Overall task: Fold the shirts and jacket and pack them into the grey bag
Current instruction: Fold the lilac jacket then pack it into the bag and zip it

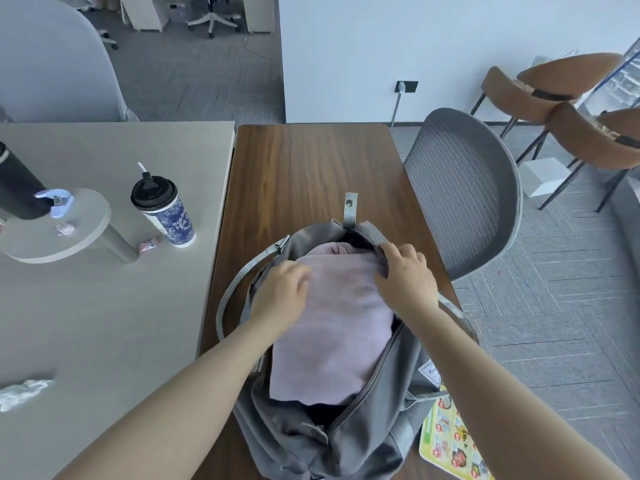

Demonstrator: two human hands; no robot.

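you face a wooden table (311,161), pale desk (104,306) left of it, grey mesh chair (464,199) right, brown chairs (554,84) beyond, white wall (415,39), grey carpet (554,306)

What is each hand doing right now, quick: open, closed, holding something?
Left hand: on the left side of the pink garment in the grey bag; blurred, so its grip cannot be told.
Right hand: fingers curled over the bag's far right rim, gripping it.

One grey bag (360,420); one pink garment (332,327); two hands: left hand (282,292), right hand (405,275).

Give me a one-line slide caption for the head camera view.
Both hands tuck a folded pink garment into the open grey bag on a wooden table.
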